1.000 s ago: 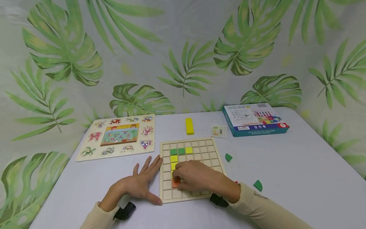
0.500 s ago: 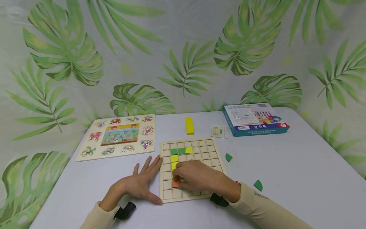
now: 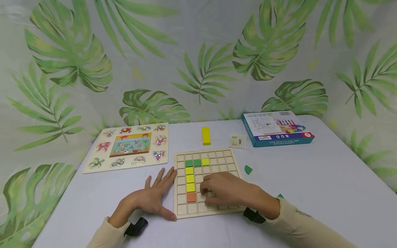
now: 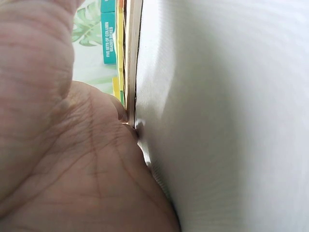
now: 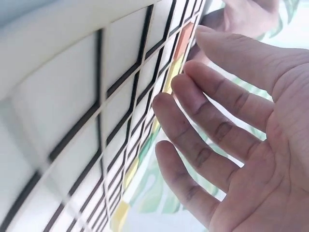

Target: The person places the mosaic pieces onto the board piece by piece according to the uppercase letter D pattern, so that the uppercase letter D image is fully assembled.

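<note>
A wooden grid board (image 3: 181, 209) lies on the table, with square tiles set in its cells. Two green tiles (image 3: 189, 163) and a yellow tile (image 3: 205, 162) form a row near the top; more yellow tiles (image 3: 190, 178) run down a column to an orange tile (image 3: 191, 197). My left hand (image 3: 153, 199) is spread flat, its fingertips and thumb touching the board's left edge. Over the board, just right of the orange tile, hovers my right hand (image 3: 227, 189). Its fingers are loosely bent, and in the right wrist view the orange tile (image 5: 183, 41) stands apart from them with nothing held.
An animal puzzle board (image 3: 124, 165) lies at the left. Behind the grid are a yellow block (image 3: 206, 136) and a small pattern card (image 3: 238, 141). A teal box (image 3: 279, 142) stands at the back right. Green quarter-round pieces (image 3: 248, 169) lie right of the board.
My right hand has let go of the orange tile and moved right, uncovering it and the lower yellow tiles. The right sleeve now partly covers the lower green piece. My left hand stays put.
</note>
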{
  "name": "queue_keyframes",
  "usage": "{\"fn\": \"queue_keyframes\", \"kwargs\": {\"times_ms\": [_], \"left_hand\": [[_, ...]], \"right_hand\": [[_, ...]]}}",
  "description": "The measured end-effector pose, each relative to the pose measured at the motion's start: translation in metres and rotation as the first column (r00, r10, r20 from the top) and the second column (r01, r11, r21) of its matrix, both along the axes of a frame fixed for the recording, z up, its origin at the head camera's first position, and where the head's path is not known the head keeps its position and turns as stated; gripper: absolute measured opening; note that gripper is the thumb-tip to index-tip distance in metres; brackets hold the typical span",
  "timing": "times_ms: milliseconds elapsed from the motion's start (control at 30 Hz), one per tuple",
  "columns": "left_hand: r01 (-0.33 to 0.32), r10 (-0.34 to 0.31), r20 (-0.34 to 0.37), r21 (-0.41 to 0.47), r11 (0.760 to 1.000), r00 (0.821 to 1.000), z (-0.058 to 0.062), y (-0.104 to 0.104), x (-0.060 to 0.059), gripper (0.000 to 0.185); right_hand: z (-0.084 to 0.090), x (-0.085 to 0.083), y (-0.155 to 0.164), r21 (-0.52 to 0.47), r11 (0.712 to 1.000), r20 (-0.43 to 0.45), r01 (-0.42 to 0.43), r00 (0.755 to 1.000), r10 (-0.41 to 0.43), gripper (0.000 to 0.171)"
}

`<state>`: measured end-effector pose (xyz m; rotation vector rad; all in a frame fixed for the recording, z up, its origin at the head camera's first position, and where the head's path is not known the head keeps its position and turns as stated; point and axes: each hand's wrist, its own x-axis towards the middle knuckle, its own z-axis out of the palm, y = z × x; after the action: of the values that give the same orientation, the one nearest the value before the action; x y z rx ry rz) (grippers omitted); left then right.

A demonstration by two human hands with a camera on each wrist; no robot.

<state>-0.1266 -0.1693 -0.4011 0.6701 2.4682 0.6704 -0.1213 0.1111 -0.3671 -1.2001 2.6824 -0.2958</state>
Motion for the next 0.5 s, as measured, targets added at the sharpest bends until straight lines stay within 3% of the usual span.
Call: {"fn": "queue_keyframes", "kwargs": {"times_ms": [333, 500], "left_hand": [[0.001, -0.001, 0.002, 0.003, 1.000, 1.000, -0.003, 0.000, 0.000, 0.140], [-0.006, 0.005, 0.011, 0.008, 1.000, 1.000, -0.002, 0.000, -0.001, 0.141]], "right_hand": [[0.008, 0.011, 0.054, -0.023, 0.999, 0.071, 0.032, 0.997, -0.030, 0.014], [0.013, 0.015, 0.085, -0.013, 0.995, 0.109, 0.104, 0.989, -0.102, 0.016]]}}
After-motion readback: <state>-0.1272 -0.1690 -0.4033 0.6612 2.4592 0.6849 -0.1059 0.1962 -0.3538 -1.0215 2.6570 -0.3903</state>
